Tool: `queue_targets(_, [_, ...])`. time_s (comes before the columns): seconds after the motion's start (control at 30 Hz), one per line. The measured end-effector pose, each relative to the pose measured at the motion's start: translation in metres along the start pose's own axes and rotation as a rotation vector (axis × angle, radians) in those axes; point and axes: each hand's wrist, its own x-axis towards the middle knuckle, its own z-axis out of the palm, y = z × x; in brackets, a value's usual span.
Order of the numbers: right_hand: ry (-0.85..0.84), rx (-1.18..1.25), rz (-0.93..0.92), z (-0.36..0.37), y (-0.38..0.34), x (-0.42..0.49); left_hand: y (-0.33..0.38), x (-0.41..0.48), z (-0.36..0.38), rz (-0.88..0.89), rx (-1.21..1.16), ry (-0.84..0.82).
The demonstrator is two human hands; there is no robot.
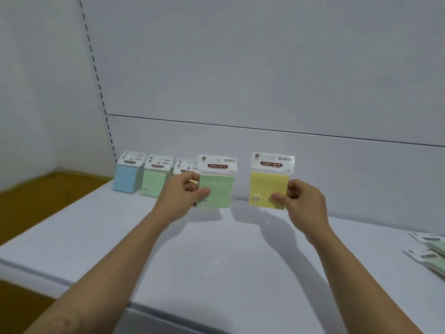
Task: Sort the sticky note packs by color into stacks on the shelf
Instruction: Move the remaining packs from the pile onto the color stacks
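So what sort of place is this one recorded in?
Probably a shop or stockroom with retail shelving: a white shelf, a slotted upright strip at its back left, and header-carded sticky note packs stood in colour stacks. The left hand holds a green pack, the right hand a yellow pack.

green pack (218, 191): glossy clear plastic sleeve, white printed card header, matt paper pad inside. yellow pack (268, 186): same build, sleeve edges catch light. blue stack (125, 178) and green stack (154, 183): film-wrapped paper pads, card headers. loose packs (433, 259): same plastic sleeves, blurred. shelf (216, 261): smooth matt white, looks like painted metal. back panel (265, 68): same matt pale finish, smooth. floor (36, 196): brown, wood-like, blurred, finish unclear.
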Motion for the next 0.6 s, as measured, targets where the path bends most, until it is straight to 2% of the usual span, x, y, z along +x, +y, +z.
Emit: queue_targets(0.6, [0.002, -0.066, -0.003, 0.171, -0.067, 0.014, -0.079, 0.067, -0.153, -0.015, -0.067, 0.002])
